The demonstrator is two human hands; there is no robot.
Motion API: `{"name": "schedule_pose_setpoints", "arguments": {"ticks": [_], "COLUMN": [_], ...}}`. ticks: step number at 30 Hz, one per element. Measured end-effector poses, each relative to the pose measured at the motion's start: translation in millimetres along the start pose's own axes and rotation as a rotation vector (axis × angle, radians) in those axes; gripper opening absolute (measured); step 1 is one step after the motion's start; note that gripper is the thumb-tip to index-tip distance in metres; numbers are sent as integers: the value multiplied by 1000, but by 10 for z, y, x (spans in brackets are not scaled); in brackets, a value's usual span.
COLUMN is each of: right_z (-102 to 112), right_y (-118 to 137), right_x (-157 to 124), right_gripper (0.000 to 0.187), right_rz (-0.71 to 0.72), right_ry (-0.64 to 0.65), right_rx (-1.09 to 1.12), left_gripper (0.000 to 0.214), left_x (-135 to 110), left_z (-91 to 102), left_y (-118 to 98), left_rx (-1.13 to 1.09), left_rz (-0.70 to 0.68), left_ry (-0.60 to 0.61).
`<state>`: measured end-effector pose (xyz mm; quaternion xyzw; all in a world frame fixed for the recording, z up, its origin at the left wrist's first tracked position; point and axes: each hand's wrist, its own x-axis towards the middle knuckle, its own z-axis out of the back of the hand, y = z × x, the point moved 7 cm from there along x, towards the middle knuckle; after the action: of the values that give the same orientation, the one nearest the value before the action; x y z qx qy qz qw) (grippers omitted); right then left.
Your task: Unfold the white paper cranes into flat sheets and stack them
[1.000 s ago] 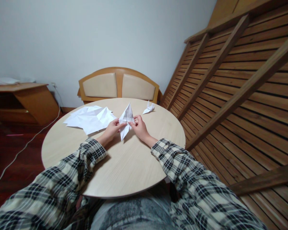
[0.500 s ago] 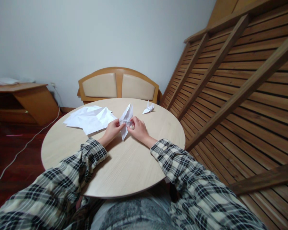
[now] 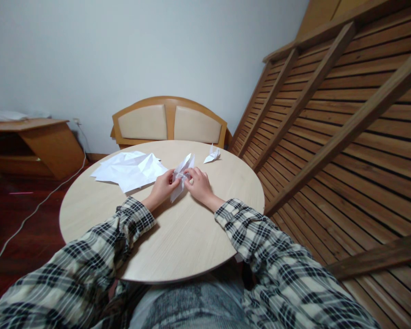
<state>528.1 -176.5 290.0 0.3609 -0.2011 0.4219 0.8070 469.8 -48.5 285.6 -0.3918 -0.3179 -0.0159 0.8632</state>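
Note:
Between my hands, a little above the round table [image 3: 192, 237], is a piece of folded white paper [image 3: 187, 163] with pointed ends. My left hand [image 3: 162, 186] pinches its left side between thumb and fingers. On the other side, my right hand [image 3: 199, 183] is closed on the paper near its middle, and the fingers partly cover the folds. Beyond my right hand lies a small finished-looking paper shape with upright points, a folded paper figure [image 3: 212, 156]. Creased white paper sheets [image 3: 130, 171] lie overlapping to the left of my left hand.
A wooden headboard with pale panels [image 3: 142, 122] stands behind the table against the wall. Slatted wooden boards [image 3: 329, 137] lean along the right side. At left are a wooden cabinet [image 3: 51, 151] and a white cable [image 3: 37, 208] running across the dark red floor.
The folded paper has tilted, its upper point leaning further right and its lower point shifting left. My left hand has moved slightly right. Both hands keep hold of it.

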Motion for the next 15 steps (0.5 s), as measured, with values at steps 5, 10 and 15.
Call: {"name": "schedule_pose_setpoints", "arguments": {"ticks": [5,10,15], "right_z": [6,32,-29], "right_y": [27,10,-148], "right_x": [-5,8,30], "right_gripper": [13,8,14], "right_rz": [25,-8,-88], "right_ry": [-4,-34,-105], "right_rx": [44,65,249], "left_gripper": [27,32,38], "left_x": [9,17,20], "left_z": [10,24,12], "left_y": [45,88,111], "left_rx": [-17,-14,-99], "left_rz": [27,24,25], "left_ry": [-13,-33,-32]}}
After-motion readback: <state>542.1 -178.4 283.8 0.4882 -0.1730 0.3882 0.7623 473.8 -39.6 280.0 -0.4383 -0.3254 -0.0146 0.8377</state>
